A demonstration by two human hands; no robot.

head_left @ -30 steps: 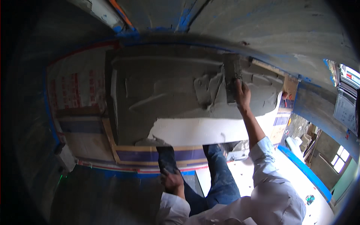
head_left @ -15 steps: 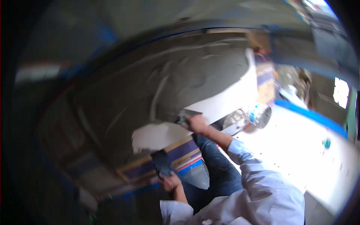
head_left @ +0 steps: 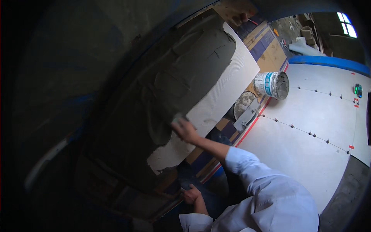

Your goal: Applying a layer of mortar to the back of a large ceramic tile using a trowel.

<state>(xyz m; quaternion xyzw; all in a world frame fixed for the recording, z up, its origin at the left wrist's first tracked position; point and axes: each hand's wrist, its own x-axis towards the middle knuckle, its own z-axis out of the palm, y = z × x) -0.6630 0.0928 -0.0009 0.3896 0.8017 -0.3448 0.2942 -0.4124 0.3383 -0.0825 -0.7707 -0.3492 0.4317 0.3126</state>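
A large white tile (head_left: 228, 91) with a finely ribbed face lies before me, much of it under wet grey mortar (head_left: 193, 77). My right hand (head_left: 186, 130) is closed on a trowel (head_left: 178, 118), blurred and partly hidden by the fingers, at the mortar's near edge. Lower down, my left hand (head_left: 190, 194) is closed round the end of a dark, flat-bladed tool (head_left: 187, 174), beside the tile's near corner. The tool's exact kind is hard to make out in the shade.
A bucket (head_left: 266, 84) lies tipped beside the tile, next to a round mortar-caked opening (head_left: 244, 103) and a grey trowel (head_left: 247, 116). Cardboard (head_left: 266, 48) lies under the tile. At right, pale laid tiles (head_left: 297, 135) have small spacers along their joints and a green-lit device (head_left: 358, 91).
My view has turned, so the tile now slants more steeply. The right hand has shifted a little left in the picture, still with the trowel; the left hand keeps its dark tool.
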